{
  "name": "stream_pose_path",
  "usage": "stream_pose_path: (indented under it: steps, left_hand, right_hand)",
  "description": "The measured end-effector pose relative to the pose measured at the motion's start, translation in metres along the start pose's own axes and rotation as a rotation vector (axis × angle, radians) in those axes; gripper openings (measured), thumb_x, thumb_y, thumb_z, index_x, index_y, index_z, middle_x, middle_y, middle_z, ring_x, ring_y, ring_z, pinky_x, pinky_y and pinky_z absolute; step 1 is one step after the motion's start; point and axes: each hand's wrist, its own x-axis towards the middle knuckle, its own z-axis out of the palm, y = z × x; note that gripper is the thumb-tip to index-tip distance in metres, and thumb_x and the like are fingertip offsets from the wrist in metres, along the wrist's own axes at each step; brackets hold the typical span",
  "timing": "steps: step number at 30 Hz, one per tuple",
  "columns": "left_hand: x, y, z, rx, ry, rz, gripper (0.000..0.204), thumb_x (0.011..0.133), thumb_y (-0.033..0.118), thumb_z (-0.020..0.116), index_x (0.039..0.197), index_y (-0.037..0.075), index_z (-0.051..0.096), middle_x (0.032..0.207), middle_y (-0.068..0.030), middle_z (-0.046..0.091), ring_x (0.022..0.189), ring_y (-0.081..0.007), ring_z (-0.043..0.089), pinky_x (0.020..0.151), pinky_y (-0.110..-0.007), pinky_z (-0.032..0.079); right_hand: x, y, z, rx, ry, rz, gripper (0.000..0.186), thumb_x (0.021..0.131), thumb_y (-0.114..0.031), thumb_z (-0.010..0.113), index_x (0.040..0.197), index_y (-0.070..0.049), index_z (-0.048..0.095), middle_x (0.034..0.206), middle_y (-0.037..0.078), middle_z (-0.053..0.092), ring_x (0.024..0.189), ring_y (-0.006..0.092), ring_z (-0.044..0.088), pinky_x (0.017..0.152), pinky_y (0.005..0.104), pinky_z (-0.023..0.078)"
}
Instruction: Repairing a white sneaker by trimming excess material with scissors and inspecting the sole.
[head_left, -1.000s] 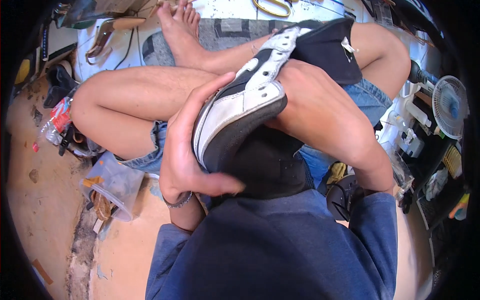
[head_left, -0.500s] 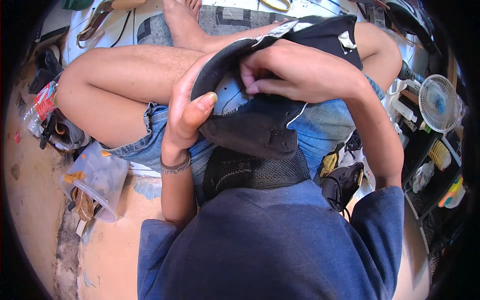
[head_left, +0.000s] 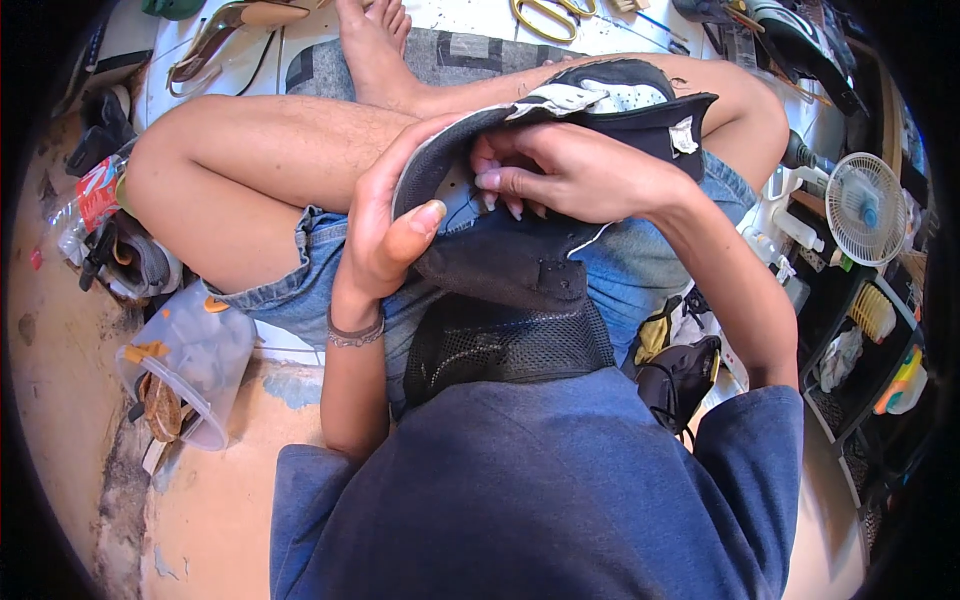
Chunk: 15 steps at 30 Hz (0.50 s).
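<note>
You sit cross-legged on a worn tan floor [head_left: 70, 360], with clutter on both sides and a white mat [head_left: 470, 20] beyond your legs. A black-and-white shoe [head_left: 600, 105] lies in your lap, resting across your crossed legs, its sole edge turned toward you and its heel to your right.

Your left hand [head_left: 385, 235] wraps the shoe's near end from the left, thumb up along the sole rim, fingers hidden behind it; it is closed around the shoe. Your right hand [head_left: 570, 175] lies over the middle of the shoe, fingers curled narrow and pinched at the seam just beside the left thumb. You cannot tell from here whether anything is pinched between those fingertips. A thin white thread [head_left: 590, 240] trails down from under the right hand across a black cloth [head_left: 510, 265] in your lap.

A bracelet [head_left: 355, 332] rings your left wrist. To your left on the floor stands a clear plastic tub [head_left: 190, 360], and farther left a crushed bottle [head_left: 85, 200] lies beside dark shoes [head_left: 125, 260]. Yellow-handled scissors [head_left: 550, 15] lie on the mat beyond your foot. To your right a small white fan [head_left: 865, 205] stands near white bottles [head_left: 790, 215], and a black shoe [head_left: 680, 370] sits by your right elbow.
</note>
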Motion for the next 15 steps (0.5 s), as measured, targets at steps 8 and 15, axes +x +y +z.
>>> stream_pose_path:
  steps: [8,15]
  left_hand:
    - [0.0009,-0.0020,0.0029,0.036,-0.019,0.059,0.078,0.078,0.042,0.062,0.135,-0.010,0.049,0.131,-0.0180,0.059,0.124,-0.0229,0.056,0.110,-0.035,0.039]
    - [0.0002,-0.0036,0.0015,0.025,-0.007,0.043,0.079,0.079,0.045,0.061,0.135,-0.010,0.050,0.131,-0.0184,0.059,0.124,-0.0228,0.056,0.108,-0.035,0.040]
  right_hand:
    - [-0.0052,0.0016,0.0088,-0.188,0.236,-0.023,0.016,0.097,-0.013,0.061,0.096,0.003,0.064,0.072,0.017,0.066,0.065,0.0266,0.070,0.066,0.0395,0.054]
    - [-0.0092,0.0039,0.0048,-0.222,0.228,-0.047,0.017,0.101,-0.014,0.059,0.100,0.002,0.062,0.079,0.008,0.066,0.070,0.0142,0.064,0.065,0.0296,0.053]
